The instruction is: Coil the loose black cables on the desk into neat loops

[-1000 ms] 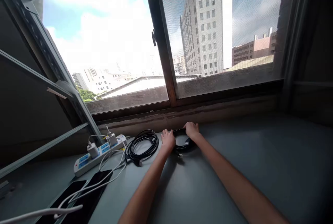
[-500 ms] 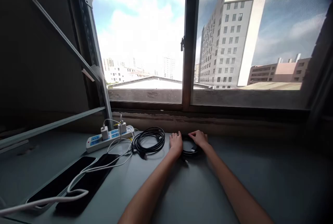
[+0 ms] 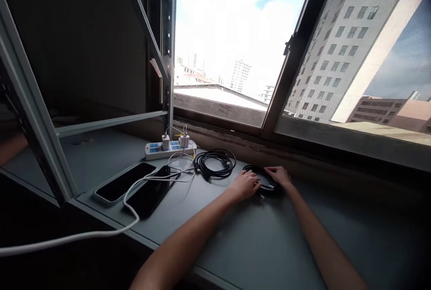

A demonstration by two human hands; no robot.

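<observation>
Fingers slightly spread, the left hand (image 3: 245, 185) rests over the near left side of a black cable coil (image 3: 248, 167) on the desk (image 3: 269, 240), while the right hand (image 3: 279, 176) reaches its far edge, any pinch too unclear to tell.

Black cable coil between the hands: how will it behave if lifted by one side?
The black cable coil is probably floppy: thin cord in loops, so it may sag. Its light-tipped connector looks bulkier than the cord and might swing. Lying flat, it seems unlikely to roll.
</observation>
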